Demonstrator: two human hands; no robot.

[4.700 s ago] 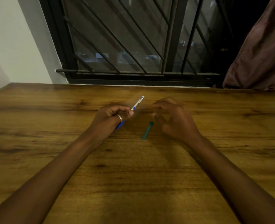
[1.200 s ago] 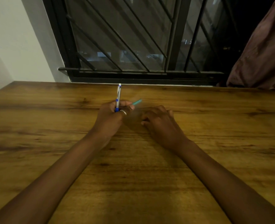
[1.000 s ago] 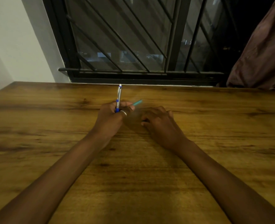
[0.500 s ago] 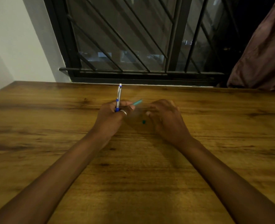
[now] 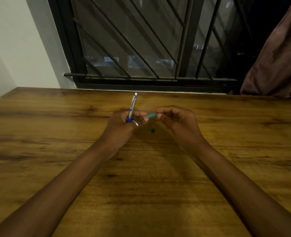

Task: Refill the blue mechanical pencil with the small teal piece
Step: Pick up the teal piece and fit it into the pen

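My left hand [image 5: 122, 127] grips the blue and silver mechanical pencil [image 5: 132, 106] upright, white eraser end up. The same hand's thumb and finger also hold the small teal piece [image 5: 151, 115], a thin tube that points right. My right hand [image 5: 177, 122] is curled, and its fingertips pinch the tube's right end. A tiny teal cap [image 5: 153, 130] lies on the wooden table [image 5: 141, 185] just below and between the hands. Whether anything passes between tube and fingers is too small to see.
The table runs to a barred black window [image 5: 141, 48] at the back. A brown curtain [image 5: 277, 57] hangs at the far right, and a white wall stands at the left.
My right hand lifted off the table, left the tiny teal cap lying there, and rose to the tube's right end. My left hand kept the pencil and tube still.
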